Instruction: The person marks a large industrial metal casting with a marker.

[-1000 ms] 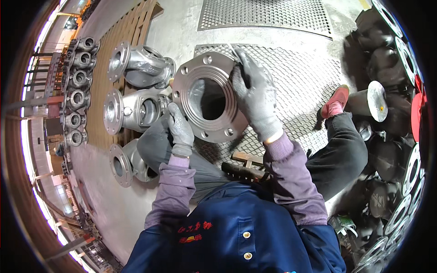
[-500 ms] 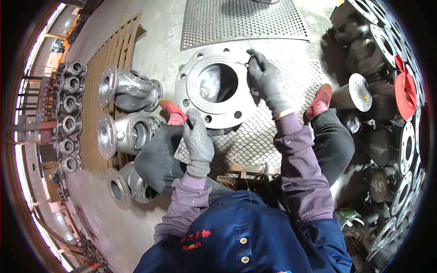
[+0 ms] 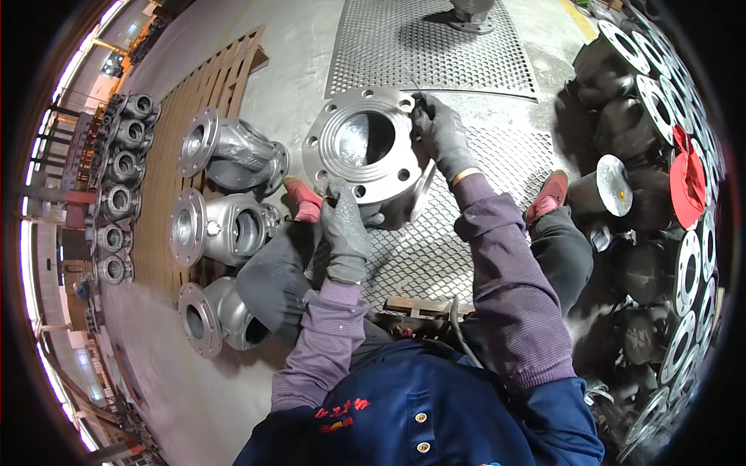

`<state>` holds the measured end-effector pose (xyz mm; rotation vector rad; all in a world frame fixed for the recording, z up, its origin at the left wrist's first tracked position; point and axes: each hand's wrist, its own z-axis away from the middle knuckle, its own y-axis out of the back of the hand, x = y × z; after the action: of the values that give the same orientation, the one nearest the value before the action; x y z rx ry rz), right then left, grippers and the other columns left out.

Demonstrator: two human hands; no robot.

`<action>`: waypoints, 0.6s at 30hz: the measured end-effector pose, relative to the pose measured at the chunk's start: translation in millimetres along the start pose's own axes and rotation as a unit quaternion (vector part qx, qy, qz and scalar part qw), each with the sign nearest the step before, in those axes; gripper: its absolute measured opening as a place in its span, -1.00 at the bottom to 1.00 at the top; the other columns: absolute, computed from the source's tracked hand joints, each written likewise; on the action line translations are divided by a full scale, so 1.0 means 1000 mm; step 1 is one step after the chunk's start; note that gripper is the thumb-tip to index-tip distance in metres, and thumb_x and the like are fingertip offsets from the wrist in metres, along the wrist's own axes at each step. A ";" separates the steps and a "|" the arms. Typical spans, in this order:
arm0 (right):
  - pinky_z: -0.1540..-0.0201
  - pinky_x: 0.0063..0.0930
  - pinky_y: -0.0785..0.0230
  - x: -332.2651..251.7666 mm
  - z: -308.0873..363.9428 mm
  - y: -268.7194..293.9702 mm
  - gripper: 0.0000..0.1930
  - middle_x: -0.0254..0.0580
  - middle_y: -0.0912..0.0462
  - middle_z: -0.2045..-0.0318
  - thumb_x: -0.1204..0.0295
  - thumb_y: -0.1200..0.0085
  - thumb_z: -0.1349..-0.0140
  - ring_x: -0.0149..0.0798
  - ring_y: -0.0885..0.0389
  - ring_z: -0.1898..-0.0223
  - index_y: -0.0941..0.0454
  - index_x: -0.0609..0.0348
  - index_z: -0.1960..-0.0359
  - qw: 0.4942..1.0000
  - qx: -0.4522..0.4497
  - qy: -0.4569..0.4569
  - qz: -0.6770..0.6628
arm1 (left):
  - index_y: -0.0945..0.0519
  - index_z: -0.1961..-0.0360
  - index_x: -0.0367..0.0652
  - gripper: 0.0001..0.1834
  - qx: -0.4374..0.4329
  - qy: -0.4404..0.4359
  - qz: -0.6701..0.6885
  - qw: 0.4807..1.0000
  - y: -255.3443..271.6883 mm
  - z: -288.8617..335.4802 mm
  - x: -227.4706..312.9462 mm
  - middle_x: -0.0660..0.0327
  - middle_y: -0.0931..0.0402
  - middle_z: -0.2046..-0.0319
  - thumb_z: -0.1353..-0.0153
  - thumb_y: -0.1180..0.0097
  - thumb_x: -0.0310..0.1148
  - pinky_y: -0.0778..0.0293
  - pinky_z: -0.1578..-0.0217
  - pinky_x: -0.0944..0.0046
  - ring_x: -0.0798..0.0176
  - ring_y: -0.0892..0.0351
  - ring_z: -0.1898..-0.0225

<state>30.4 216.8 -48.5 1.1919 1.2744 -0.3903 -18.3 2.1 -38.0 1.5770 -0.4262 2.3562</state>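
A grey cast valve body [image 3: 322, 159] stands in front of me, its round flange with bolt holes facing up and its wide bore open. My left hand [image 3: 346, 237], in a grey glove, is closed on the flange's near rim, left of the middle. At the flange's right edge is my right hand [image 3: 444, 140], also gloved, with its fingers curled in beside a bolt hole. A thin dark line, like a wire, shows by those fingertips; what they hold is too small to make out. Beneath the valve body lies a metal mesh plate [image 3: 489, 210].
Several flanged valve bodies [image 3: 233, 151] stand on the left by a wooden pallet [image 3: 167, 163], with a row of smaller castings [image 3: 122, 165] beyond. Dark flanged castings [image 3: 653, 268] crowd the right, a red cap [image 3: 688, 186] on them. Ahead lies a perforated plate [image 3: 373, 54] bearing another casting [image 3: 472, 12].
The valve body has tilted, so more of its side shows below the flange. My right hand has curled its fingers closer to the flange's edge. The view has shifted slightly.
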 end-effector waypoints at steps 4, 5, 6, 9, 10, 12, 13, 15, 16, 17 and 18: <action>0.06 -0.23 -0.49 -0.011 0.002 -0.019 -0.67 0.11 -0.67 0.17 0.29 -0.07 -0.28 0.10 -0.66 0.13 -0.57 0.10 -0.03 1.000 -0.019 -0.003 -0.010 | -0.40 -0.14 -0.19 -0.39 -0.004 -0.037 0.003 0.999 0.018 -0.002 0.006 0.15 -0.63 0.18 -0.35 0.01 0.13 -0.60 0.61 0.34 0.19 -0.71 0.34; 0.02 -0.23 -0.48 -0.014 0.004 -0.024 -0.66 0.09 -0.67 0.14 0.30 -0.07 -0.27 0.10 -0.65 0.09 -0.57 0.09 -0.04 0.999 -0.025 0.020 -0.010 | -0.41 -0.09 -0.19 -0.39 0.014 -0.033 0.002 0.999 0.022 0.001 0.006 0.11 -0.64 0.24 -0.34 0.01 0.16 -0.59 0.63 0.34 0.18 -0.71 0.41; 0.00 -0.24 -0.48 -0.015 0.005 -0.025 -0.66 0.07 -0.68 0.15 0.31 -0.06 -0.27 0.05 -0.66 0.09 -0.57 0.09 -0.06 0.999 -0.045 -0.004 0.016 | -0.41 -0.07 -0.19 -0.39 0.015 0.003 -0.006 1.000 0.025 0.002 0.006 0.10 -0.63 0.25 -0.34 0.01 0.17 -0.59 0.64 0.35 0.18 -0.71 0.43; -0.02 -0.25 -0.47 -0.013 0.004 -0.023 -0.62 0.00 -0.69 0.11 0.32 -0.06 -0.27 -0.03 -0.69 0.08 -0.53 0.03 -0.13 0.998 -0.027 -0.056 -0.028 | -0.42 0.02 -0.21 -0.39 -0.028 0.031 -0.013 0.999 0.026 0.004 0.005 0.06 -0.63 0.32 -0.33 0.00 0.19 -0.55 0.69 0.36 0.18 -0.69 0.52; 0.04 -0.08 -0.47 -0.010 0.004 -0.018 -0.63 0.04 -0.68 0.16 0.22 -0.04 -0.23 0.15 -0.65 0.12 -0.53 -0.11 -0.08 0.998 -0.018 -0.042 -0.030 | -0.43 0.03 -0.22 -0.39 -0.041 0.050 0.028 0.998 0.026 0.005 0.004 0.06 -0.63 0.33 -0.32 -0.01 0.19 -0.55 0.69 0.37 0.19 -0.69 0.52; 0.05 -0.07 -0.46 -0.007 0.006 -0.015 -0.61 0.06 -0.68 0.16 0.23 -0.05 -0.22 0.16 -0.64 0.11 -0.52 -0.11 -0.10 1.000 -0.004 0.016 0.007 | -0.44 0.05 -0.23 -0.39 -0.048 0.054 0.045 0.996 0.026 0.002 0.005 0.07 -0.64 0.35 -0.32 -0.03 0.19 -0.55 0.69 0.39 0.20 -0.69 0.52; -0.02 -0.29 -0.47 -0.007 0.007 -0.018 -0.56 0.05 -0.67 0.09 0.33 -0.08 -0.24 0.00 -0.67 0.03 -0.48 0.03 -0.19 0.999 -0.030 0.032 0.004 | -0.45 0.06 -0.23 -0.40 -0.020 0.027 0.019 0.999 0.026 0.001 0.005 0.07 -0.64 0.36 -0.32 -0.03 0.19 -0.54 0.70 0.41 0.22 -0.69 0.53; -0.03 -0.28 -0.47 -0.007 0.010 -0.019 -0.57 0.04 -0.66 0.06 0.35 -0.07 -0.26 0.01 -0.66 0.03 -0.48 0.00 -0.20 1.000 -0.018 0.008 0.008 | -0.43 0.02 -0.25 -0.41 0.009 0.036 -0.030 0.999 0.028 0.000 0.004 0.06 -0.65 0.37 -0.36 0.01 0.16 -0.54 0.71 0.41 0.22 -0.69 0.53; -0.02 -0.28 -0.47 -0.007 0.012 -0.022 -0.59 0.05 -0.66 0.05 0.35 -0.05 -0.29 0.01 -0.67 0.04 -0.49 0.00 -0.19 0.999 -0.030 0.004 -0.015 | -0.42 0.00 -0.25 -0.41 0.013 0.041 -0.052 0.998 0.031 -0.002 0.004 0.05 -0.65 0.37 -0.37 0.02 0.14 -0.53 0.71 0.40 0.22 -0.70 0.53; -0.02 -0.30 -0.46 -0.006 0.012 -0.021 -0.60 0.05 -0.66 0.06 0.36 -0.04 -0.30 -0.01 -0.67 0.06 -0.49 0.02 -0.18 1.000 -0.014 0.001 -0.008 | -0.40 -0.03 -0.24 -0.41 -0.003 0.032 -0.032 0.999 0.030 -0.001 0.001 0.03 -0.65 0.36 -0.37 0.02 0.14 -0.54 0.72 0.39 0.20 -0.70 0.54; -0.07 -0.34 -0.43 -0.004 0.012 -0.022 -0.59 0.02 -0.66 0.04 0.41 -0.05 -0.28 -0.06 -0.65 0.01 -0.47 0.07 -0.18 0.998 -0.022 -0.005 -0.057 | -0.38 -0.06 -0.23 -0.41 -0.034 -0.006 -0.007 0.999 0.030 0.000 -0.002 0.01 -0.65 0.36 -0.37 0.02 0.13 -0.54 0.72 0.37 0.18 -0.70 0.54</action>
<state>18.2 196.3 -56.9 1.0818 1.3393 -0.4476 -28.8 -25.4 -42.3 1.5603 -0.4898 2.2973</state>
